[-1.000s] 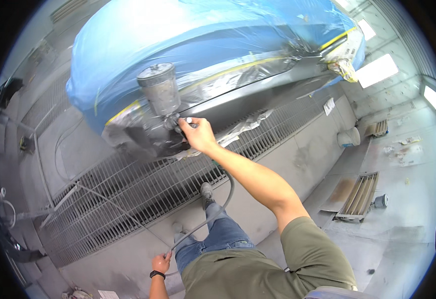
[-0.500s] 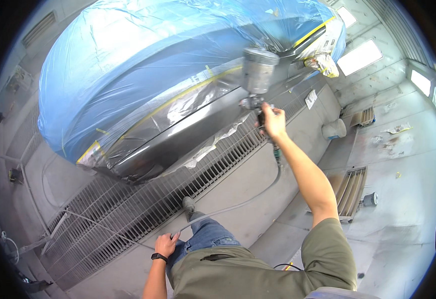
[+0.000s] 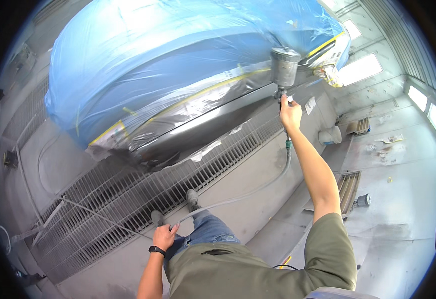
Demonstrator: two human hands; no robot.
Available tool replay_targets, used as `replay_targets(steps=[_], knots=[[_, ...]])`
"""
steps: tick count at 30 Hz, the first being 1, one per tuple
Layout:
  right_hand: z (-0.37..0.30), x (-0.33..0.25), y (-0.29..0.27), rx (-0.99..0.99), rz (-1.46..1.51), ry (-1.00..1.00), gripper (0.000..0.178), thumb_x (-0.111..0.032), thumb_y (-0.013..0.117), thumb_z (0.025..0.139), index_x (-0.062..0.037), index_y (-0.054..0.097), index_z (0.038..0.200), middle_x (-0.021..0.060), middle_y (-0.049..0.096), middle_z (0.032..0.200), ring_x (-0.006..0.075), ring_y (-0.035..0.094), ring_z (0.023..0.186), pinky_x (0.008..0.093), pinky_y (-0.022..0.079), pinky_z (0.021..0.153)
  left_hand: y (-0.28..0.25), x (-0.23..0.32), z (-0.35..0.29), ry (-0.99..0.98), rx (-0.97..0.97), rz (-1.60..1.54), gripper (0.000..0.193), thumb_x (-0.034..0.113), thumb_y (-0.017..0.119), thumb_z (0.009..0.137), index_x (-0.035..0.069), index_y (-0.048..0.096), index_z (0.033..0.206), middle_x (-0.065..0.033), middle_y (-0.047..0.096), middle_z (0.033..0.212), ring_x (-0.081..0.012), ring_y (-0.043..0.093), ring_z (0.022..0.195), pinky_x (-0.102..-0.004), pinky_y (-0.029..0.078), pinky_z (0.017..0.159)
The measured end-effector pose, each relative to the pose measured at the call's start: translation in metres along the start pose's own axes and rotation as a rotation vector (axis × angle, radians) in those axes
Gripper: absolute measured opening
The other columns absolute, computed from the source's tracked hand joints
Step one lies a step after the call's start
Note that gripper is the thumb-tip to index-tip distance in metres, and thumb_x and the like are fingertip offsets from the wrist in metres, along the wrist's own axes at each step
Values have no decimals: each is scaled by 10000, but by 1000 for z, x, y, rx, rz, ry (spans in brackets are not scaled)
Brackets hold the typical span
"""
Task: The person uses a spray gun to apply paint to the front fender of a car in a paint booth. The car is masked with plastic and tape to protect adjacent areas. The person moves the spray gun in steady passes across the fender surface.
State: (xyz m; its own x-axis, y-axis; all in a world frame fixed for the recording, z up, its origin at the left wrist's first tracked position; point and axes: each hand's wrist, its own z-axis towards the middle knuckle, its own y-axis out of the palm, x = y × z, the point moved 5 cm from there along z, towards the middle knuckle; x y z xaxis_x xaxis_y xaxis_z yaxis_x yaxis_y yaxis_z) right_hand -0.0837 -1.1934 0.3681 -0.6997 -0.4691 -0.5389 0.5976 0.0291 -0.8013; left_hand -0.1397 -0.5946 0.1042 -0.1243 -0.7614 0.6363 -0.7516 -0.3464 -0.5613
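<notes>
Spray gun (image 3: pixel 281 93), gripped by the right hand (image 3: pixel 291 114), is before the wrapped car (image 3: pixel 163 65), long axis nearly upright, cup (image 3: pixel 285 69) topmost, aim unclear; left hand (image 3: pixel 164 237) clasps the hose (image 3: pixel 253 195).

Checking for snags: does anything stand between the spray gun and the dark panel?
Nothing visible stands between the spray gun in the right hand and the dark panel; the hose runs back to the left hand.
</notes>
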Motion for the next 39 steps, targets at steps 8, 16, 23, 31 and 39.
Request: replay_targets(steps=[8,16,23,31,39], knots=[[-224,-158,91,-622,230,-43,536,-465,648,953,65,714,917,172,698,700,219,677,672,406,520,659,-10,-174,-63,-95,-92,-9,649,598,589,922,-23,684,763,-304,630,760,-500,607,767,-561,461,671],[-368,-283,162,-1052,354,-211,615,-505,631,936,76,691,1129,149,661,628,193,689,615,368,541,612,23,-253,-124,-225,-68,-108,645,587,621,921,-24,686,726,-222,659,661,-411,673,673,-478,512,644],[-298,-230,141,-1191,440,-34,580,-488,635,933,42,689,1161,117,680,677,178,676,573,314,521,443,41,-200,-97,-204,-89,-152,656,584,568,948,-30,675,742,-248,655,703,-443,657,728,-494,497,666],[-80,-60,51,-721,490,165,483,-409,592,984,63,672,1044,95,692,732,182,709,575,301,515,376,64,-59,2,-47,-49,25,663,593,538,954,-34,673,788,-298,637,786,-496,616,792,-531,476,704],[109,75,-18,-436,608,225,482,-429,593,979,46,671,949,108,687,713,160,670,522,297,479,347,131,108,63,-74,-18,-2,700,637,557,928,-37,655,767,-288,649,786,-497,619,818,-530,490,733]])
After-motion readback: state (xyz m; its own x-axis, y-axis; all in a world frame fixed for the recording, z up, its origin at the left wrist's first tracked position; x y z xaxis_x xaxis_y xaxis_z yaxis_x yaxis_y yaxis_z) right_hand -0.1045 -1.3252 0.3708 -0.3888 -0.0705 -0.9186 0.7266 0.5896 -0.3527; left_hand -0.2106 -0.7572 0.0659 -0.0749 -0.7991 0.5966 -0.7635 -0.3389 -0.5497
